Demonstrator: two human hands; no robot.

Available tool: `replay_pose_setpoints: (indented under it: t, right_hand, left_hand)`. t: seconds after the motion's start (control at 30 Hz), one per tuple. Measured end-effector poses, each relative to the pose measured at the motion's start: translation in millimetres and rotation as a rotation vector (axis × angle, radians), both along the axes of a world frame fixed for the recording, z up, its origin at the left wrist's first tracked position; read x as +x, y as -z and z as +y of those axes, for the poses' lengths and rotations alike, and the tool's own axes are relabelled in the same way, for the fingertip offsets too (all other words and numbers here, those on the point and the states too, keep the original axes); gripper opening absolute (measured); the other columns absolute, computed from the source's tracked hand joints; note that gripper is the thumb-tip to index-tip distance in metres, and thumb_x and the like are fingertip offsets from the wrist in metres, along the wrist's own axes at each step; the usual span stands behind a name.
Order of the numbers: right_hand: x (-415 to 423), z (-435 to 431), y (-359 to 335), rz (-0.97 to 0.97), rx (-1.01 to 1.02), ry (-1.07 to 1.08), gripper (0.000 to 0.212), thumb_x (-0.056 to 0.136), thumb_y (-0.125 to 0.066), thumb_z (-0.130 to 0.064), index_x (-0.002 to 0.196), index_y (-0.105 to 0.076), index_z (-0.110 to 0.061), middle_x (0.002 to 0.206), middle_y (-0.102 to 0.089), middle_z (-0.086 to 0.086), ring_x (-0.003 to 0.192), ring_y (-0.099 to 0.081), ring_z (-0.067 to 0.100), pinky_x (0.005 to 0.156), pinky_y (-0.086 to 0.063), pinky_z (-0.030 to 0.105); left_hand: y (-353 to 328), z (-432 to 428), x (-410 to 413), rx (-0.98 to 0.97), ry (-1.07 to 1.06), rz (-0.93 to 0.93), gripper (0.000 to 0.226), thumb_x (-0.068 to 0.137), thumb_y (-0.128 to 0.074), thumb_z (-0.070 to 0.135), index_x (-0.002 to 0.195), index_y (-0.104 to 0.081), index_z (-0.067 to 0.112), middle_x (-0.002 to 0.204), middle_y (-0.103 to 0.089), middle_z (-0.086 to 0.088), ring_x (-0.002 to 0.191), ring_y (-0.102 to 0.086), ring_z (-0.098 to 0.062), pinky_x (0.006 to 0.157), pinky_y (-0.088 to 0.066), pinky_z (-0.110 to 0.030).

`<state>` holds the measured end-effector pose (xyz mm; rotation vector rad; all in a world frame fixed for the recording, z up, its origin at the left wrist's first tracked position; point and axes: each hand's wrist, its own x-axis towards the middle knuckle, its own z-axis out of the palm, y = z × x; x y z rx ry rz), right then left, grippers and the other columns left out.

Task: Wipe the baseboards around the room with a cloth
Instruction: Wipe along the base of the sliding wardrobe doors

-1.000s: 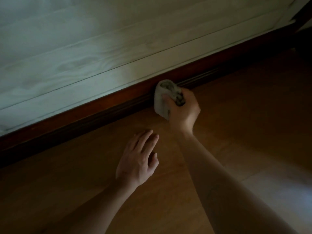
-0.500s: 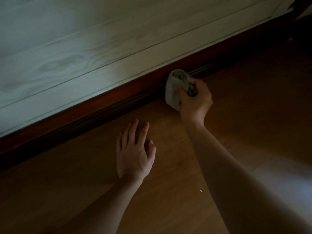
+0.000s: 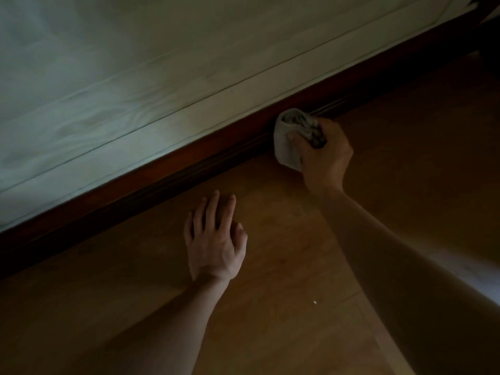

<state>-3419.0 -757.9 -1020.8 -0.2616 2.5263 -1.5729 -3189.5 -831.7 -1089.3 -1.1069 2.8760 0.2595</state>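
The right hand (image 3: 324, 155) squeezes a bunched-up white cloth (image 3: 286, 143) against the red wooden baseboard (image 3: 189, 161), while the left hand (image 3: 213, 239) lies flat and open on the brown wooden floor (image 3: 284, 255).

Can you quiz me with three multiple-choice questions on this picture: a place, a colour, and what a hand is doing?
1. Where is the cloth? A) against the baseboard B) on a chair C) under the left hand
2. Baseboard colour? A) white B) reddish-brown C) blue
3. The left hand is: A) gripping the cloth B) flat on the floor C) a fist
Answers: 1 A, the right hand presses it there; 2 B, dark red wood; 3 B, fingers straight.
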Motion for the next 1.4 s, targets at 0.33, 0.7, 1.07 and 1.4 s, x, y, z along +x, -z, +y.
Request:
replay_pose_setpoints:
  t: [0.33, 0.7, 1.07, 1.4]
  right_hand:
    - [22, -4, 6, -0.01, 0.056, -0.076, 0.024, 0.089, -0.073, -0.038, 0.103, -0.066, -0.019, 0.096, -0.066, -0.006, 0.084, -0.061, 0.004, 0.062, -0.044, 0.006]
    - [32, -9, -9, -0.031, 0.124, -0.029, 0.032, 0.087, -0.073, -0.044, 0.108, -0.069, -0.021, 0.1, -0.069, -0.005, 0.091, -0.065, 0.011, 0.074, -0.059, 0.034]
    - [30, -8, 5, -0.034, 0.09, -0.013, 0.031, 0.086, -0.075, -0.04, 0.11, -0.07, -0.021, 0.099, -0.069, -0.006, 0.085, -0.063, 0.002, 0.061, -0.047, 0.009]
    - [24, -2, 14, -0.045, 0.063, -0.104, 0.032, 0.084, -0.079, -0.036, 0.112, -0.07, -0.023, 0.099, -0.067, -0.013, 0.088, -0.062, -0.006, 0.064, -0.046, 0.003]
  left_hand:
    - [0, 4, -4, 0.008, 0.003, 0.006, 0.061, 0.095, -0.032, 0.053, 0.154, -0.031, 0.04, 0.164, -0.029, 0.0, 0.149, -0.023, -0.023, 0.119, -0.021, -0.051]
    - [0, -2, 4, 0.03, 0.024, 0.096, 0.064, 0.089, -0.042, 0.061, 0.149, -0.044, 0.038, 0.161, -0.035, 0.001, 0.148, -0.028, -0.023, 0.119, -0.021, -0.051]
    - [-1, 1, 2, 0.009, 0.022, 0.079, 0.065, 0.089, -0.043, 0.062, 0.15, -0.044, 0.038, 0.161, -0.035, 0.0, 0.149, -0.028, -0.024, 0.12, -0.02, -0.051]
    - [3, 2, 0, -0.017, 0.021, 0.085, 0.064, 0.09, -0.039, 0.062, 0.149, -0.044, 0.038, 0.16, -0.036, -0.001, 0.147, -0.03, -0.026, 0.119, -0.023, -0.053]
